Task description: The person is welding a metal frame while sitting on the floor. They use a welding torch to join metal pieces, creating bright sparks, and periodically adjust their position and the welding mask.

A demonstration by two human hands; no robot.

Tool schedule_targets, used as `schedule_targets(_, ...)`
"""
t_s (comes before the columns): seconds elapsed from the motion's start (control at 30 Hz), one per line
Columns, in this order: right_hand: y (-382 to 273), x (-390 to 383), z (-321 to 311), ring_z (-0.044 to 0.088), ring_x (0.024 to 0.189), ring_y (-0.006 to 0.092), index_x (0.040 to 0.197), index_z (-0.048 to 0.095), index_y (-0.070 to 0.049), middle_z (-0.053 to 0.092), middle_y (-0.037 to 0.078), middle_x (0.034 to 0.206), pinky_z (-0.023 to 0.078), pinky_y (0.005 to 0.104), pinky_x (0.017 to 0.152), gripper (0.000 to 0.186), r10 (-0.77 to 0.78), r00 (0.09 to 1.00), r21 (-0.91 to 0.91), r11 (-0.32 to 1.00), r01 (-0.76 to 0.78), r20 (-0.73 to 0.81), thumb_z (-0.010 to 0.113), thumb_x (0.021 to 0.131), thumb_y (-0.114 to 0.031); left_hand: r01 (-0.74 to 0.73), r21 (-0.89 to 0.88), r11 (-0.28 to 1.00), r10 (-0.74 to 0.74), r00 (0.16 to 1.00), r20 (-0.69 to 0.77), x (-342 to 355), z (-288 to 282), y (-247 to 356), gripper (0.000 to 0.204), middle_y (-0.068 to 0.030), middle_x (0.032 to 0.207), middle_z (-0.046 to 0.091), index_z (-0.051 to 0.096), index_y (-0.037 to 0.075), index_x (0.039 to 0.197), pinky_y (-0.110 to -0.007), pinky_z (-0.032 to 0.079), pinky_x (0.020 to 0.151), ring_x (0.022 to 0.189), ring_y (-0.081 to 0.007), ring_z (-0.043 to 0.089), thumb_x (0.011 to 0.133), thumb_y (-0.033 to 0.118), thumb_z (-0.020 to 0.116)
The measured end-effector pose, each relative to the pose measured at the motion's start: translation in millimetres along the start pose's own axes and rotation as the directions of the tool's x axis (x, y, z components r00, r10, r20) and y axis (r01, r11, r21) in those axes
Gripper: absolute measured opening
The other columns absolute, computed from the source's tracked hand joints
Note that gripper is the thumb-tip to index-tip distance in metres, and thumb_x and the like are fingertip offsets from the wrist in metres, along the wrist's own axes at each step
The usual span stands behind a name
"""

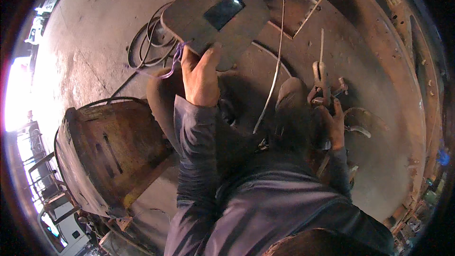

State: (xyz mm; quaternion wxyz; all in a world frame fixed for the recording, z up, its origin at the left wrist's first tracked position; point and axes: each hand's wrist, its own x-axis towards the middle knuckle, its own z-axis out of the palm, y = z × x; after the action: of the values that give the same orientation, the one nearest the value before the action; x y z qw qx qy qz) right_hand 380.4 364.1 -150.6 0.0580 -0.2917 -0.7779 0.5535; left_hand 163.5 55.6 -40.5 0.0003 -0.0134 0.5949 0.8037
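My left hand [203,78] grips the lower edge of a flat brown welding shield [199,28]. A dark rectangular window sits in the middle of it. Purple string [176,61] dangles beside my thumb and the shield's edge. To the right, low beside my knee, my right hand [333,125] is closed around an electrode holder [321,78]. From its jaws a thin welding rod [322,42] points away from me. Right by the holder lies a small hammer-like metal piece [341,86]; its lower part is hidden.
A rusty, barrel-shaped piece [132,137] stands at my left. Beyond it lies looped dark cable [147,50] on the floor. Pale cord [278,64] runs between my knees. Steel angle pieces [310,16] stand far right, and a curved rusty rim [414,95] bounds the right side.
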Motion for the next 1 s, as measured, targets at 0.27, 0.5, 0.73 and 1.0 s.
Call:
schedule_targets(0.27,13.0,13.5,23.2,0.062,0.121,0.0217,0.136,0.058,0.002,0.065,0.015,0.134,0.046,0.0344,0.103,0.058,0.028,0.985,-0.294,0.956,0.024,0.171,0.074,0.092,-0.033,0.018,0.047,0.999,-0.019,1.000,0.025,-3.8,1.7,-0.6,0.032,-0.0085,0.111,0.068,0.061,-0.001,0.119,-0.033,0.048,0.088,0.099,-0.0187,0.061,0.089,0.009,0.065)
schedule_targets(0.5,20.2,33.6,39.4,0.051,0.137,0.0350,0.142,0.050,0.008,0.055,0.027,0.143,0.039,0.0395,0.113,0.072,0.073,0.974,-0.478,0.877,0.040,0.215,0.068,0.091,-0.040,0.008,0.111,0.994,-0.011,1.000,0.026,-2.6,-2.7,-2.2,0.030,-0.0068,0.108,0.068,0.062,0.000,0.117,-0.032,0.049,0.086,0.095,-0.0169,0.061,0.090,0.010,0.065)
schedule_targets(0.73,27.1,51.5,39.6,0.055,0.132,0.0385,0.141,0.052,0.005,0.057,0.026,0.141,0.042,0.0431,0.110,0.073,0.053,0.980,-0.569,0.819,0.067,0.192,0.064,0.091,-0.047,0.061,0.023,0.998,-0.062,0.998,0.030,-2.1,-1.9,-4.7,0.028,-0.0067,0.105,0.068,0.063,0.000,0.116,-0.032,0.049,0.086,0.094,-0.0173,0.062,0.089,0.008,0.066)
schedule_targets(1.0,35.9,60.4,42.0,0.057,0.129,0.0398,0.141,0.054,0.001,0.059,0.026,0.139,0.044,0.0433,0.108,0.069,0.009,0.980,-0.634,0.763,0.122,0.199,0.063,0.092,-0.047,0.088,-0.039,0.995,-0.086,0.996,0.039,-5.8,4.7,-5.7,0.031,-0.0090,0.109,0.069,0.061,0.000,0.120,-0.034,0.051,0.089,0.098,-0.0201,0.065,0.090,0.006,0.067)
